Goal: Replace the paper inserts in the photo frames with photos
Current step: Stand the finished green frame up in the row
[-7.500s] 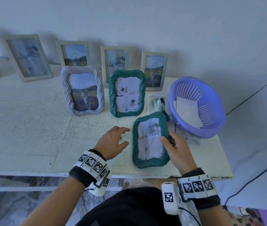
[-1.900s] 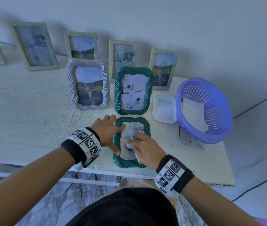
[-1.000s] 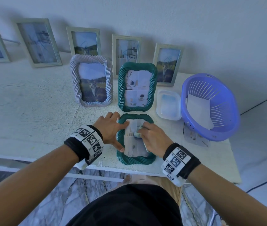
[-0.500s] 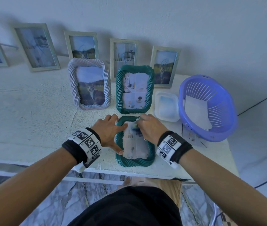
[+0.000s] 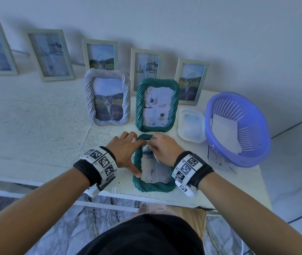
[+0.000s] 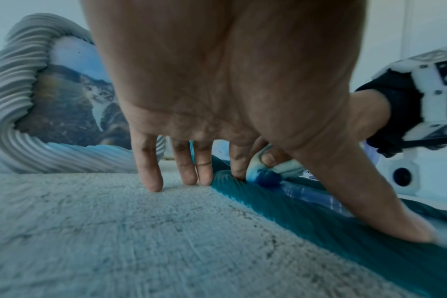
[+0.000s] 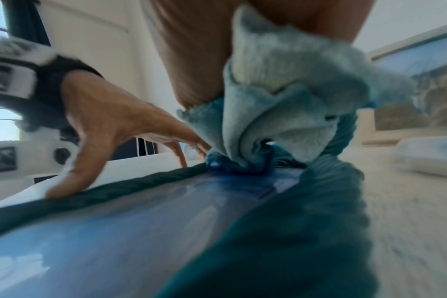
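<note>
A green twisted-rim photo frame [image 5: 153, 187] lies flat near the table's front edge, with a photo under its glass [image 7: 115, 231]. My left hand [image 5: 126, 150] has spread, straight fingers. Its thumb and index finger press on the frame's left rim [image 6: 319, 211], and the other fingertips rest on the table. My right hand [image 5: 162, 150] grips a bunched pale blue cloth [image 5: 146, 148] and holds it against the glass at the frame's far end. From the right wrist the cloth [image 7: 281, 100] fills the middle of the view and hides the fingers.
A second green frame [image 5: 157, 104] and a white twisted frame [image 5: 107, 97] with a cat photo stand upright just behind. Several pale frames lean on the wall. A white tray [image 5: 191, 126] and a purple basket [image 5: 238, 129] holding paper sit at the right.
My right hand has slid the cloth from the middle of the glass up to the frame's far end. My left hand has stayed on the left rim.
</note>
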